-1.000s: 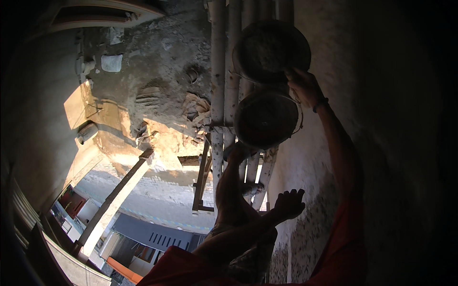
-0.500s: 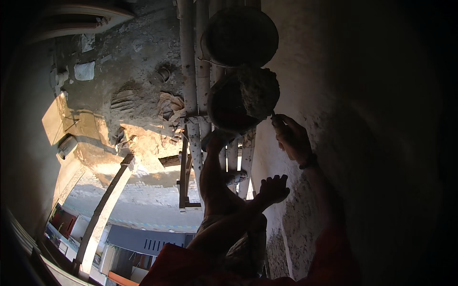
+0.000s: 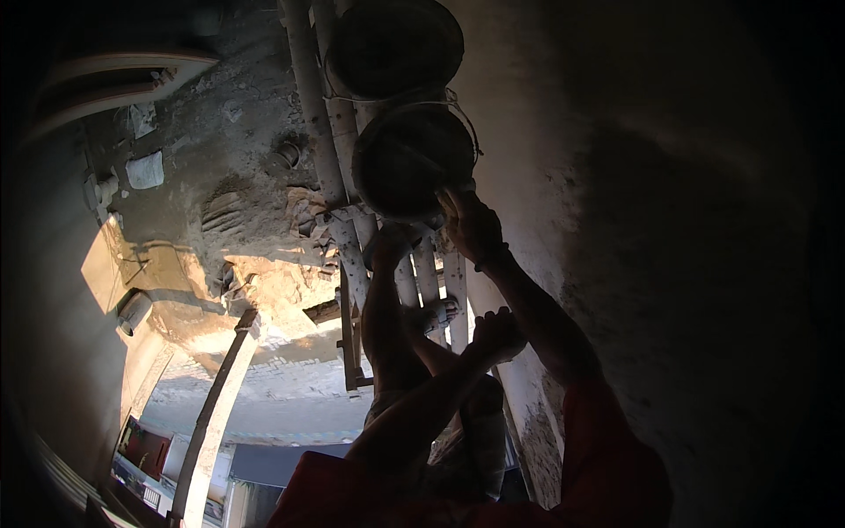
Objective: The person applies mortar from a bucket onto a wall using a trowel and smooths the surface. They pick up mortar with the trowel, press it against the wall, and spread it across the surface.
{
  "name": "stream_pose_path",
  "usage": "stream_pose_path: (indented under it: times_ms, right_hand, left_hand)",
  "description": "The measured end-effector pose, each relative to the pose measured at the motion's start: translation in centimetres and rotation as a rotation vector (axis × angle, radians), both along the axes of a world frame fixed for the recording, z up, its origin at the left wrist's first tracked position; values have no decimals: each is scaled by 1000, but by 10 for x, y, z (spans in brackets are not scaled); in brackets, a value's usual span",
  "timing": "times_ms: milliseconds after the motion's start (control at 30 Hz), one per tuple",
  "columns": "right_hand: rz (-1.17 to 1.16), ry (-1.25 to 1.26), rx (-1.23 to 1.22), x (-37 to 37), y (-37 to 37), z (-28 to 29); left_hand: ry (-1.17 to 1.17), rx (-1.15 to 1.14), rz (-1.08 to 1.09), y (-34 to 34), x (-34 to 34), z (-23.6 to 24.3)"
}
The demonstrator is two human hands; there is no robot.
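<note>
My right hand (image 3: 471, 224) is at the near rim of a dark round mortar pan (image 3: 363, 172), its fingers closed round a trowel handle. The trowel's blade is lost in the pan's shadow. Beyond it stands a second dark round pan (image 3: 339, 66); thin wire handles loop about both. My left hand (image 3: 499, 336) is closed in a fist, held lower down near the wall, and nothing shows in it. Both pans rest on a platform of pale round poles (image 3: 321, 128), where my feet (image 3: 431, 314) also stand.
A plastered wall (image 3: 537, 132) rises close on the right, with a darker patch (image 3: 651, 220). Far below on the left lie sunlit rubble (image 3: 290, 277), a white sheet (image 3: 145, 171) and a small round vessel (image 3: 286, 154). A tall post (image 3: 216, 396) stands at lower left.
My right hand has moved left from beside the wall to the near pan's rim. The mortar-loaded trowel that hung over the pan no longer shows. The view has shifted somewhat.
</note>
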State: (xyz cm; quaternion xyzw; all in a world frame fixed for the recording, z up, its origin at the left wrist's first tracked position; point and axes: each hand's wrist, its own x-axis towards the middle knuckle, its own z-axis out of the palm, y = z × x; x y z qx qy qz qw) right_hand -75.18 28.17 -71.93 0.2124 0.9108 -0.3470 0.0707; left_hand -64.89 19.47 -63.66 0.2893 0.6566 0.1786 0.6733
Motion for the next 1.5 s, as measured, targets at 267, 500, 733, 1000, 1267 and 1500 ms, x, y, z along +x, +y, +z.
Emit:
stream_pose_path:
  times_ms: [267,500,733,1000,1267,1500]
  right_hand:
    - [8,-198,87,1,0,-35]
    - [106,125,78,-22,-28,-60]
    - [377,-192,207,-12,-3,-62]
    - [208,-127,60,-2,22,-5]
    - [471,-354,84,-43,-7,-67]
    - [9,682,412,-32,2,-118]
  left_hand:
    - [112,67,10,-20,33,-6]
    - [173,74,36,-27,46,-12]
    - [133,353,-133,-60,4,50]
    - [606,178,620,-132,-181,-50]
    - [508,-52,961,-79,-372,-188]
    - [77,303,1278,-10,-394,-237]
